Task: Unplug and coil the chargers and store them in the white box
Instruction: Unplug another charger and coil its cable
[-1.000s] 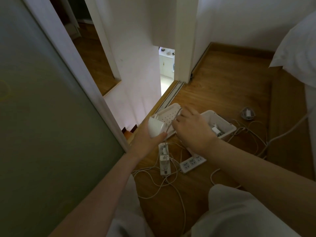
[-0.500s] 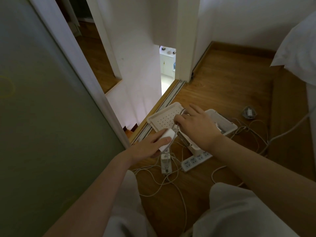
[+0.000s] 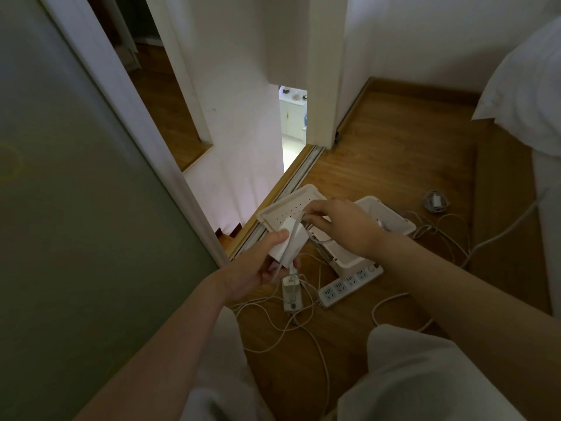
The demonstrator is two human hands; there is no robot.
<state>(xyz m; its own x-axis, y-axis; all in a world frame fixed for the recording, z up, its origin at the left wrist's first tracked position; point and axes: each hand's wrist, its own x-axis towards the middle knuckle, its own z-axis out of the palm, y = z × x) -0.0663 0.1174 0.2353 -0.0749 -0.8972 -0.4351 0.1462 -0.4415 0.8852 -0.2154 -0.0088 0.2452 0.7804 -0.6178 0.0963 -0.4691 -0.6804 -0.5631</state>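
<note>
left hand (image 3: 256, 273) grips smooth white rectangular charger (image 3: 288, 243), right hand (image 3: 343, 227) pinching its thin cord (image 3: 303, 214).

Chargers and cables spread across a wooden floor (image 3: 403, 153) beside a sliding-door track.

An open white box (image 3: 391, 218) is seen resting on the boards, its perforated lid (image 3: 285, 209) laid just beside it toward the track (image 3: 291, 183). A white power strip (image 3: 349, 284) is placed against the box's near side, and a second strip (image 3: 292, 294) lies close by among loose white cables (image 3: 273, 326) tangled over the wood. Well apart, toward the bed, a coiled charger (image 3: 436, 201) is set down alone. More cable (image 3: 437, 229) is looped on the floor next to the box.
</note>
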